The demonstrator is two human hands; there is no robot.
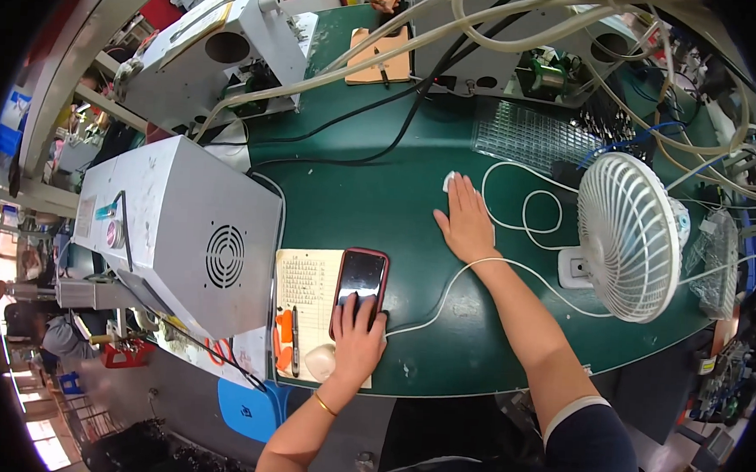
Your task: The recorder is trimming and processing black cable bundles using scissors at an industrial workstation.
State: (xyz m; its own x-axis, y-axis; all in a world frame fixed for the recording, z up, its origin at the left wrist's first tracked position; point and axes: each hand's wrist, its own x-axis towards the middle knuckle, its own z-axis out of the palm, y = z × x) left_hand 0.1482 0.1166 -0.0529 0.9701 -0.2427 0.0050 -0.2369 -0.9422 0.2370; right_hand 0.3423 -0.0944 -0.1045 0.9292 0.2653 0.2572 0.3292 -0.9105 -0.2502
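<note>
Head view: phone point(364, 274) on the table point(397, 194), left hand point(360, 344) upon it, right hand point(471, 228) flat.

Phone face up, partly over the notepad point(312, 271); left fingers loosely spread, tips at the screen's lower end, not wrapped round it. Right hand at the phone's two o'clock: palm down, fingers straight, laid over a white item point(447, 182), mostly hidden. From phone: notepad at nine, pen point(295, 343) at eight, grey machine point(192, 201) near ten, clear tray point(529, 134) between one and two, fan point(630, 236) between two and three.
</note>
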